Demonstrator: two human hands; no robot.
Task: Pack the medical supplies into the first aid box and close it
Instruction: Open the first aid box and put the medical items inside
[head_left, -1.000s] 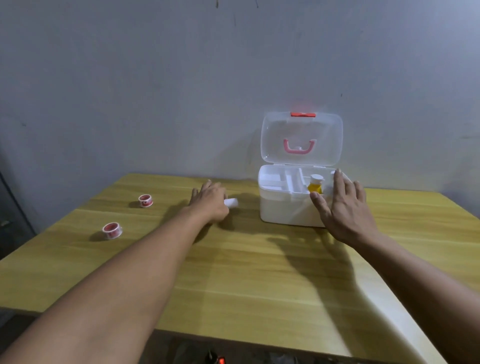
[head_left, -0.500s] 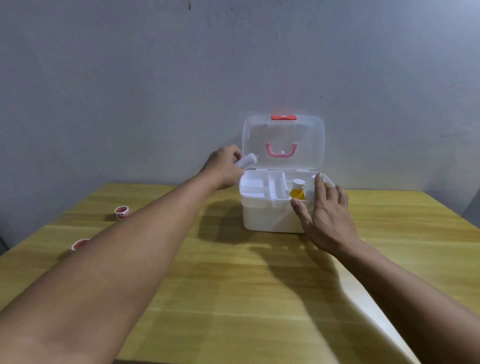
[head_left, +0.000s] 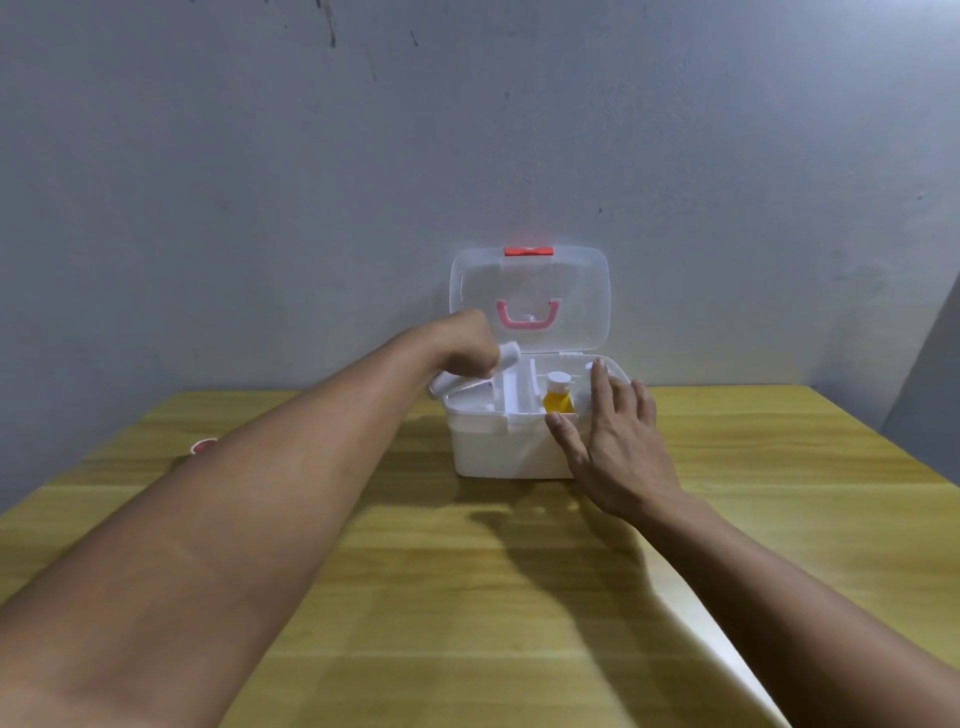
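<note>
Your left hand (head_left: 467, 345) has carried the white roll (head_left: 506, 354) off the table, where it lay a second ago, up over the left side of the first aid box (head_left: 498, 447); half a second back it was still above the rim, and now it has dipped down to the tray, fingers curled shut around the roll with both white ends poking out of your fist. That means the roll is as good as packed: judging from this, you only need to let go over the left compartment. Your right hand (head_left: 618, 447) has stayed where it was, open and flat, fingers spread against the box's front right corner, steadying it and holding nothing. The yellow bottle (head_left: 558, 397) with its white cap stands upright in the tray just beyond your right fingertips. The clear lid (head_left: 530, 291) is still up, leaning back towards the wall, its red latch at the top. One red tape roll (head_left: 203, 445) peeks out from behind your left forearm on the table (head_left: 519, 597); the other is hidden now, so more packing likely remains before you can close it
</note>
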